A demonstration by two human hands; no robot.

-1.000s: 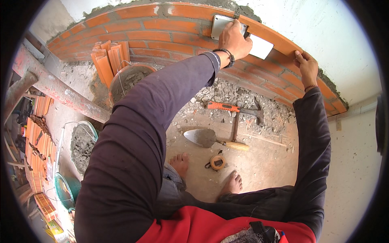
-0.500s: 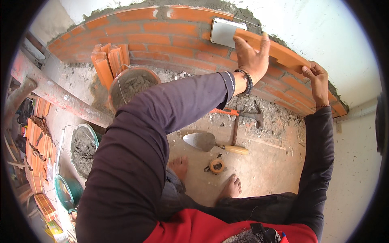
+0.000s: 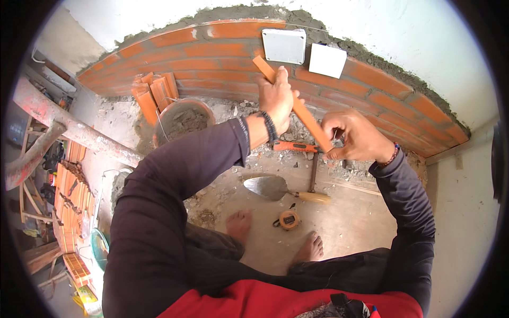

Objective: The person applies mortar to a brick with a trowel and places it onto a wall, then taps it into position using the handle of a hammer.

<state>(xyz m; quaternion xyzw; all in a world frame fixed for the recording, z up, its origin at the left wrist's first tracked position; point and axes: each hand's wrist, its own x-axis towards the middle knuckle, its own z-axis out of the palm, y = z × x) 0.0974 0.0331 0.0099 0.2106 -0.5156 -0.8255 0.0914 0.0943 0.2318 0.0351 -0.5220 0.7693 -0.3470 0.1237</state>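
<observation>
Holding one orange strip (image 3: 303,114) in both hands, clear of the brick wall (image 3: 204,63) and above the floor. Strip slants: upper end to the left near the wall face, lower end toward the right hand.

Left hand (image 3: 275,98): wrapped around the strip's upper half, short end projecting past the fingers. Right hand (image 3: 360,137): fingers curled, thumb bent in, closed on the lower end; exact fingertip contact cannot be told.

Wall: left box (image 3: 284,46), pale, near the top course; right panel (image 3: 327,60), white, just beside it and slightly tilted. Grey mortar (image 3: 305,20) runs above the top course.

Floor below the hands: hammer (image 3: 294,146) with orange handle — its head is hidden behind the right hand. Brown bar (image 3: 314,172) extends from the hammer down to the wooden handle of the trowel (image 3: 268,187), whose blade points left. Tape measure (image 3: 289,220) lies between the feet, nearer the trowel.

Left of the hands: mortar bucket (image 3: 165,117), with upright bricks (image 3: 152,95) just beside it — both near the wall's base.
</observation>
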